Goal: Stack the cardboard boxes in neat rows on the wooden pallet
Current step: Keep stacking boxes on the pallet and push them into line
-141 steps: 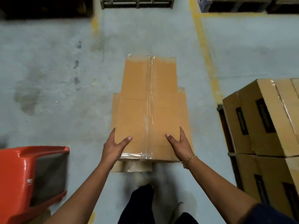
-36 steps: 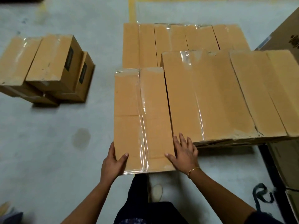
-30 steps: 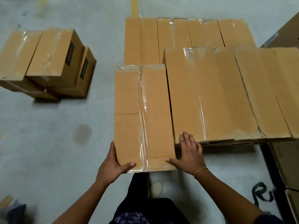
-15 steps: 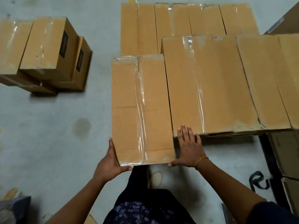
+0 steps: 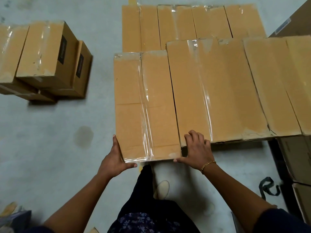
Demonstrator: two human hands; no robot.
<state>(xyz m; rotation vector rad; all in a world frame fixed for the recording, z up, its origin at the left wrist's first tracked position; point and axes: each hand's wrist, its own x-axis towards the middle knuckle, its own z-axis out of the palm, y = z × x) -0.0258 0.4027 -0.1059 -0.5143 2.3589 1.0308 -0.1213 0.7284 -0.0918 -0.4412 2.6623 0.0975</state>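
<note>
A long taped cardboard box [image 5: 144, 105] lies lengthwise in front of me, at the left end of a near row of similar boxes [image 5: 218, 91]. My left hand [image 5: 116, 158] grips its near left corner. My right hand [image 5: 196, 150] holds its near right corner, fingers resting on the neighbouring box's near edge. The held box sticks out closer to me than its neighbours. A lower far row of boxes [image 5: 190, 24] lies behind. The wooden pallet is hidden beneath the boxes.
A small pile of cardboard boxes [image 5: 43, 59] stands on the grey concrete floor at left. More stacked boxes [image 5: 299, 162] rise at the right edge, with a dark strap [image 5: 267, 185] on the floor beside them. My legs and a shoe [image 5: 162, 189] are below the box.
I carried the box from open floor over to the stacked rows. Over the last second it moved forward and down beside the near row, and my right hand slid against the neighbouring box.
</note>
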